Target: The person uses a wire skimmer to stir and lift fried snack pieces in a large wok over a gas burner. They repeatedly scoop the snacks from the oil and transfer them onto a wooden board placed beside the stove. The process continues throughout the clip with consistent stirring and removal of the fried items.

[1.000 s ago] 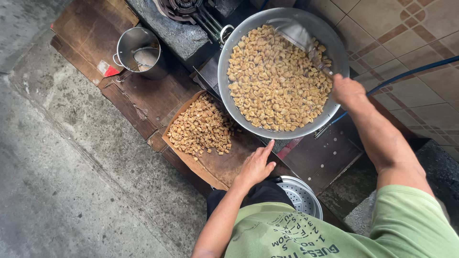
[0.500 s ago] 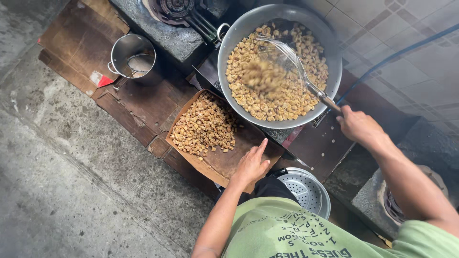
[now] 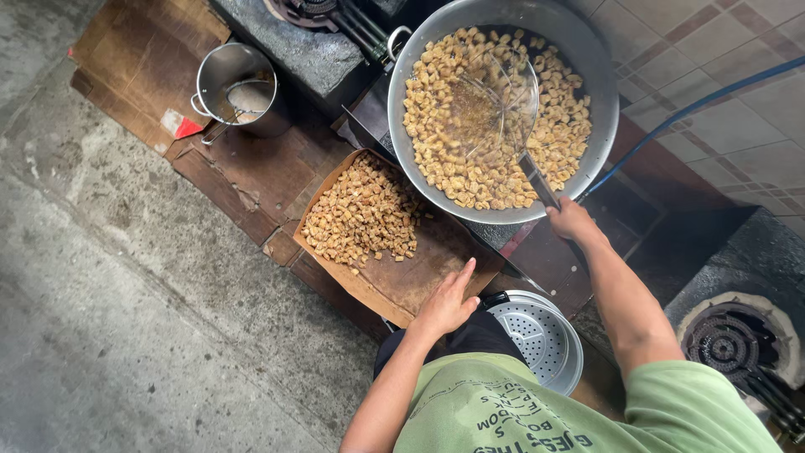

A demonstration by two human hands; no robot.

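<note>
A big metal wok [image 3: 587, 63] holds many golden fried chunks in oil. My right hand [image 3: 573, 221] grips the handle of a wire skimmer [image 3: 495, 101] whose round mesh lies among the chunks at the wok's middle. My left hand [image 3: 444, 304] rests flat, fingers apart, on the near edge of a brown cardboard sheet [image 3: 419, 273]. A heap of fried chunks [image 3: 362, 214] lies on that cardboard, left of the wok.
A steel pot [image 3: 239, 88] with liquid stands at the upper left on flattened cardboard. A perforated metal steamer tray [image 3: 537, 335] sits by my knees. A gas burner [image 3: 729, 344] is at the right, another at the top. A blue hose [image 3: 688, 109] crosses the tiled floor.
My right hand drew back toward me and swept the skimmer from the wok's far right rim to its middle. My left hand stayed on the cardboard.
</note>
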